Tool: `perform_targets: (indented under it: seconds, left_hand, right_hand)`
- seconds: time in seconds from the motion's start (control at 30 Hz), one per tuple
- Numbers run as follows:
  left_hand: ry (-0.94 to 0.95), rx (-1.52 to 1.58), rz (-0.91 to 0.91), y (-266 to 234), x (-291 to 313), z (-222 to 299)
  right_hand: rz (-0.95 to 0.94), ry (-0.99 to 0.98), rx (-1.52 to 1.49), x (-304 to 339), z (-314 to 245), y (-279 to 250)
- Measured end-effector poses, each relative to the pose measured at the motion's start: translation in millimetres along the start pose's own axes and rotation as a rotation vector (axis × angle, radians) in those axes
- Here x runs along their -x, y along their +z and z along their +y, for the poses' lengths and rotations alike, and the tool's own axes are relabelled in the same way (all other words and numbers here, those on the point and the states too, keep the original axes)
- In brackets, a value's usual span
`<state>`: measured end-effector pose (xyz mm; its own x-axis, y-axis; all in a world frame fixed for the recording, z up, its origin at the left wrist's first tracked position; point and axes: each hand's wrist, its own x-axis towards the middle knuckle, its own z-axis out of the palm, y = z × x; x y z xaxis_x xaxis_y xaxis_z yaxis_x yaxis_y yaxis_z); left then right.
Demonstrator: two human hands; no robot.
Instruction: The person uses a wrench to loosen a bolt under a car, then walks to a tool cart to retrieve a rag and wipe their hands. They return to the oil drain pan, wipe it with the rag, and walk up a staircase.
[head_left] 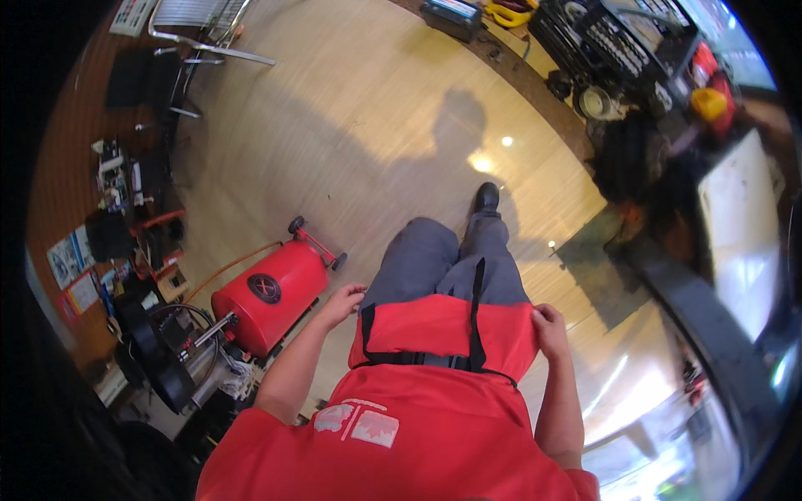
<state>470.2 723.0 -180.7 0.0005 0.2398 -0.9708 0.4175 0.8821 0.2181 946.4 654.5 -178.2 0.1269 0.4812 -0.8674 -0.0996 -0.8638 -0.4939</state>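
Note:
A red waist apron (pixel 418 330) with black straps and a dark buckle lies across my lap, over grey trousers (pixel 418 259). At its left edge, my left hand (pixel 342 303) has its fingers drawn together by the corner of the cloth; the fingertips are partly hidden. My right hand (pixel 548 328) curls closed on the apron's right edge, where the cloth flares outward. One long black strap (pixel 477 309) runs up across the red cloth. Above the apron is my red shirt (pixel 401 468), with a pale print on its front. One black shoe (pixel 487 197) shows ahead.
A red wheeled air compressor (pixel 271 296) stands on the left, with an orange hose (pixel 225 269). Beyond it are a metal-framed chair (pixel 209 54) and a cluttered table. At the far right, an open black tool case (pixel 622 37) and a battery (pixel 451 17) sit by a dark frame (pixel 710 326).

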Motion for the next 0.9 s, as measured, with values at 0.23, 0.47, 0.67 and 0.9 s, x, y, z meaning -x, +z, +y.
perform_targets:
  seconds: [0.23,0.47,0.67,0.9]
  left_hand:
    - [0.151,0.58,-0.045,-30,-115,-72]
    - [-0.039,0.168,-0.006,-161,-158,38]
    - [0.083,-0.277,0.46,-397,-224,272]
    - [0.615,-0.064,0.61,-483,-270,659]
  right_hand:
    - [0.033,0.229,0.064,-118,-116,-14]
    - [0.341,0.162,0.235,-231,-230,1]
    - [0.053,0.182,0.224,-275,-371,119]
    - [0.056,0.117,0.3,-341,-478,176]
